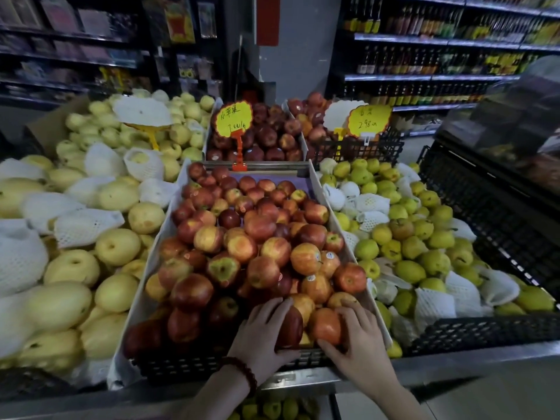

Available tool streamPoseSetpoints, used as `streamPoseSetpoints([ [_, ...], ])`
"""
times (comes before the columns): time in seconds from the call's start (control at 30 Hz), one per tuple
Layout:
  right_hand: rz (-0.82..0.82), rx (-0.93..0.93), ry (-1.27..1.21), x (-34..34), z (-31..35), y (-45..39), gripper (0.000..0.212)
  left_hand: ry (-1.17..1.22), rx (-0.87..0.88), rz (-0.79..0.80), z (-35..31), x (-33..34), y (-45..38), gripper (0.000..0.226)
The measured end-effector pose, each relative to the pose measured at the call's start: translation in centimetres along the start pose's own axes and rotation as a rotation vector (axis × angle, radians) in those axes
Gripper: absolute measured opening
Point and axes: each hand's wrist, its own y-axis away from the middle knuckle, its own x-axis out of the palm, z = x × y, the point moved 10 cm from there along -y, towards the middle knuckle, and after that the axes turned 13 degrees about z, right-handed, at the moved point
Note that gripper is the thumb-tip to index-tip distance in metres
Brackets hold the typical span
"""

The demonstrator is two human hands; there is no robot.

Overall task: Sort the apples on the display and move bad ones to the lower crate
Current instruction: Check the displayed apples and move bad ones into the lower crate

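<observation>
A long tray of red and yellow-red apples [251, 247] fills the middle of the display, lined with white card [142, 286]. At its near edge my left hand [262, 334] is cupped over a dark red apple [292, 327], fingers wrapped around its left side. My right hand [360, 344] grips an orange-red apple [325, 325] right beside it, thumb under the fruit. A bead bracelet is on my left wrist. Below the display edge, some yellow-green fruit [272, 409] shows in a lower space; its container is hidden.
Yellow pears, some in white foam nets [81, 225], lie left of the tray. Green pears [424, 247] in a black crate [485, 331] lie to the right. A darker apple bin [266, 137] with a yellow price sign [234, 118] stands behind. A metal ledge [454, 359] runs along the front.
</observation>
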Motion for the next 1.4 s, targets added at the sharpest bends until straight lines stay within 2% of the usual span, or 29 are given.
streamPoseSetpoints([
  [0.13, -0.004, 0.012, -0.030, -1.1, 0.4, 0.0, 0.067, 0.006, -0.013, -0.037, -0.7, -0.9, 0.4, 0.090],
  [0.23, -0.101, -0.052, -0.167, -3.7, 2.1, 0.3, 0.035, 0.065, 0.025, -0.164, -2.1, -3.5, 1.3, 0.073],
  [0.3, -0.180, -0.096, -0.290, -5.6, 3.6, 0.8, 0.022, 0.175, 0.036, -0.263, -2.8, -5.6, 2.4, 0.058],
  [0.43, -0.177, -0.175, -0.629, -5.6, 6.6, 2.5, 0.026, 0.459, 0.041, -0.448, -2.5, -8.2, 6.6, 0.028],
  [0.5, -0.129, -0.240, -0.673, -3.4, 7.8, 3.8, 0.029, 0.586, 0.088, -0.425, -1.9, -6.7, 8.5, 0.016],
  [0.63, -0.012, -0.345, -0.676, 4.4, 8.4, 6.5, 0.009, 0.736, 0.145, -0.185, 0.6, 2.4, 10.2, 0.012],
  [0.73, 0.064, -0.321, -0.707, 12.5, 6.5, 7.5, 0.013, 0.784, 0.018, -0.153, 6.2, 10.5, 10.4, 0.024],
  [0.87, 0.236, -0.227, -0.757, 24.9, 2.1, 7.6, 0.009, 0.806, -0.120, -0.103, 14.0, 21.2, 9.7, 0.008],
  [0.97, 0.347, -0.162, -0.736, 33.8, -0.6, 7.0, 0.003, 0.799, -0.237, -0.107, 20.3, 27.5, 8.8, 0.006],
  [1.1, 0.408, -0.169, -0.691, 43.5, -3.4, 5.7, 0.003, 0.742, -0.325, -0.097, 27.2, 35.1, 6.6, 0.022],
  [1.2, 0.375, -0.196, -0.700, 49.3, -5.3, 4.9, 0.006, 0.682, -0.341, -0.102, 30.8, 39.9, 5.1, 0.001],
  [1.27, 0.365, -0.220, -0.707, 52.5, -6.4, 4.8, 0.004, 0.622, -0.342, -0.116, 32.8, 42.6, 4.6, 0.014],
  [1.4, 0.334, -0.265, -0.722, 56.5, -8.7, 5.6, 0.004, 0.485, -0.363, -0.134, 35.0, 47.0, 4.1, 0.009],
])
